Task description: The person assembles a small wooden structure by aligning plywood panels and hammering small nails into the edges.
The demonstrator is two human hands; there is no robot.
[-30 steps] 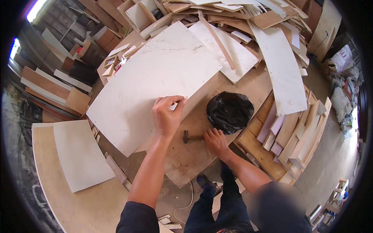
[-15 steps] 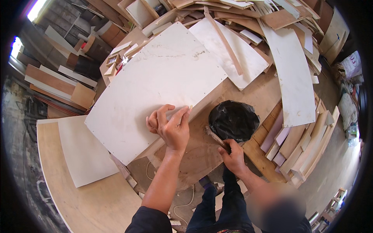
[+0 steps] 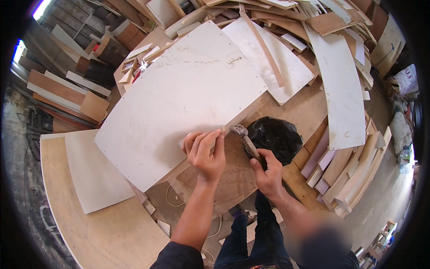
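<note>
A heap of wooden offcuts and board pieces point(image 3: 313, 27) is spread across the far and right part of the scene, with long pale strips point(image 3: 345, 175) leaning at the right. A curved plywood desk point(image 3: 103, 233) is seen at the lower left, and a smaller pale sheet point(image 3: 92, 175) is laid flat on it. In the middle, a large white board point(image 3: 179, 98) is laid on a brown plywood surface point(image 3: 233, 184), its near edge running slantwise from lower left to upper right. A second white panel point(image 3: 286, 62) is partly covered by the board's far corner, and a thin wooden batten point(image 3: 264, 49) is laid across that panel. A long white plank point(image 3: 340, 85) is set at the right, well apart from the hands. A black plastic bag point(image 3: 275, 136) is bunched on the brown surface, just right of the board's near edge. The left hand point(image 3: 206, 154) is pressed on the near edge of the white board, the fingers point(image 3: 210, 141) stretched forward and pinched at something too small to be told at the edge. The right hand point(image 3: 268, 172) is clenched in a grip around the wooden handle of a hammer point(image 3: 246, 139), which is held just beside the left hand's fingertips; its metal head is poised close to the board's edge, and whether it touches cannot be told. The hammer is thus found between the left hand and the black bag, above the brown surface.
</note>
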